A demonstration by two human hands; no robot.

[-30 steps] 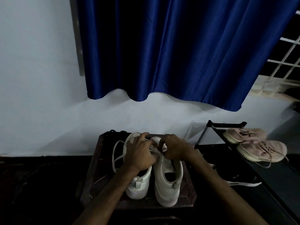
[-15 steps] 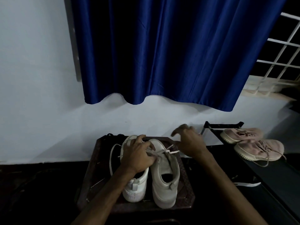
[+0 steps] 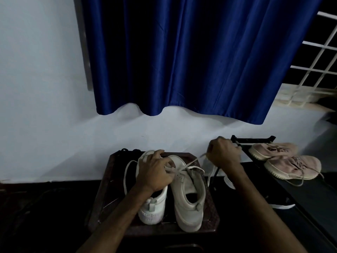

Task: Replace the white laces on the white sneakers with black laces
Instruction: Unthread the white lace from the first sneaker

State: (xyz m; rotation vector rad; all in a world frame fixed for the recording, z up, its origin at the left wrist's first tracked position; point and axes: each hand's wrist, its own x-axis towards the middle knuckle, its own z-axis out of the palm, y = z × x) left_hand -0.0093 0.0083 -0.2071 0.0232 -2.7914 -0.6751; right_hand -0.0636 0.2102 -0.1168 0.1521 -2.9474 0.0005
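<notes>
Stretching rightward from the sneaker (image 3: pixel 187 194), white lace (image 3: pixel 193 160) reaches right hand (image 3: pixel 223 155)

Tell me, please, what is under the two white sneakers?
A dark wooden stand with a patterned rim is under the white sneakers, which stand on it side by side. Their soles cover its middle, so the surface there cannot be seen.

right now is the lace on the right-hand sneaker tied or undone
Undone. The right hand holds one free end of the white lace, drawn away from the right-hand sneaker; no bow shows.
</notes>
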